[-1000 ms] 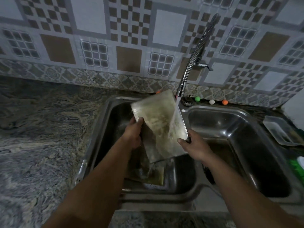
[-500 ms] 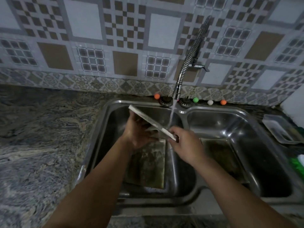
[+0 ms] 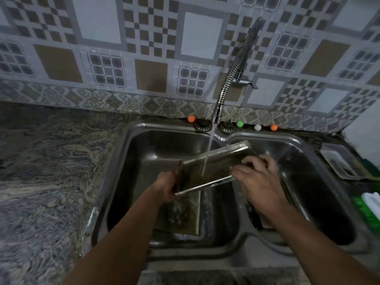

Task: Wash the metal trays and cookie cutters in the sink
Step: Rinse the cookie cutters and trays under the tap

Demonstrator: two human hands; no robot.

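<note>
A rectangular metal tray (image 3: 209, 167) is held over the divider of the double steel sink (image 3: 131, 153), its dark inside facing up. Water from the spring-neck tap (image 3: 230, 79) falls onto its middle. My left hand (image 3: 166, 187) grips the tray's lower left corner. My right hand (image 3: 257, 177) holds the right end, fingers curled over the rim. A second dirty tray (image 3: 181, 212) lies in the left basin under the held one. No cookie cutters are visible.
Grey granite counter (image 3: 45, 182) spreads to the left. A clear plastic container (image 3: 341, 161) and a green and white item (image 3: 368, 204) sit right of the sink. Small coloured balls (image 3: 239, 124) line the back ledge by two drain strainers (image 3: 202, 125).
The tray has been turned from standing nearly upright to lying almost flat with its dark inside up, and shifted right over the divider. Both hands moved with it.
</note>
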